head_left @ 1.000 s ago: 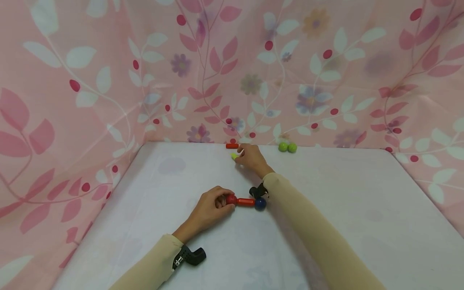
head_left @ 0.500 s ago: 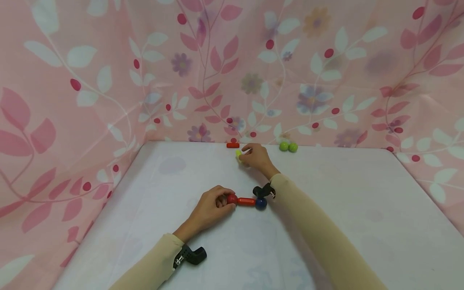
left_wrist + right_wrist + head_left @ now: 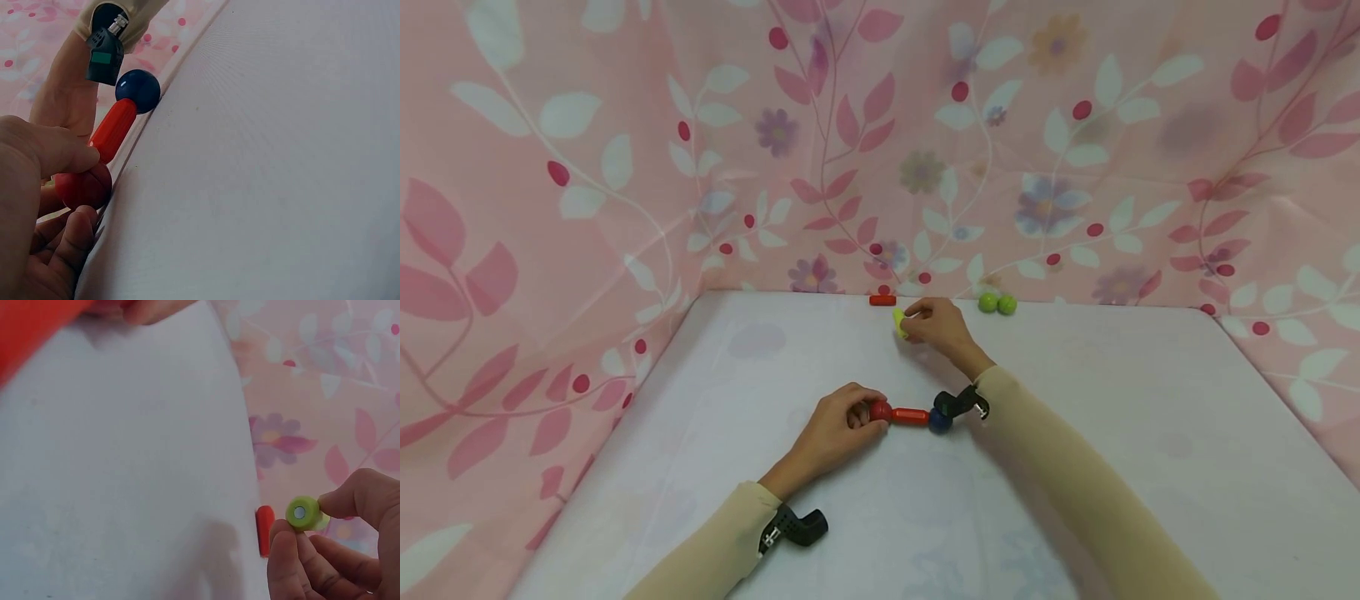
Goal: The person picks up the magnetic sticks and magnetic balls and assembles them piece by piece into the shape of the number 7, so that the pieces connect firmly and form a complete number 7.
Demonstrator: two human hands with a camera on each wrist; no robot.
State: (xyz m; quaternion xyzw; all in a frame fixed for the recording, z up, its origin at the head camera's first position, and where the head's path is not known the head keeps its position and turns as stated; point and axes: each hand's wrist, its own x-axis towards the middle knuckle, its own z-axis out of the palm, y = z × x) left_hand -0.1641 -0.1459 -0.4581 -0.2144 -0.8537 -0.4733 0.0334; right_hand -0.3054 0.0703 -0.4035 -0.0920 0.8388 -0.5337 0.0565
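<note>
My left hand point(image 3: 831, 429) grips a red ball point(image 3: 881, 412) between thumb and fingers, low over the white table. A red rod point(image 3: 911, 417) joins this ball to a dark blue ball point(image 3: 139, 91), forming a straight row. Farther back, my right hand point(image 3: 943, 327) pinches a short yellow-green rod point(image 3: 898, 322) between thumb and fingertips. In the right wrist view, the rod's round end point(image 3: 300, 513) faces the camera and shows a silvery disc at its centre. The wrist camera on the right arm partly covers the blue ball in the head view.
Another red rod point(image 3: 883, 301) lies at the table's back edge, left of my right hand. Two light green balls point(image 3: 997, 304) sit side by side at that edge, to the right. Pink floral cloth point(image 3: 917, 167) hangs behind the white table point(image 3: 1150, 433).
My right hand has drawn slightly right with the yellow-green rod, away from the loose red rod, and the rod has tilted more upright. My left hand keeps its hold on the red ball.
</note>
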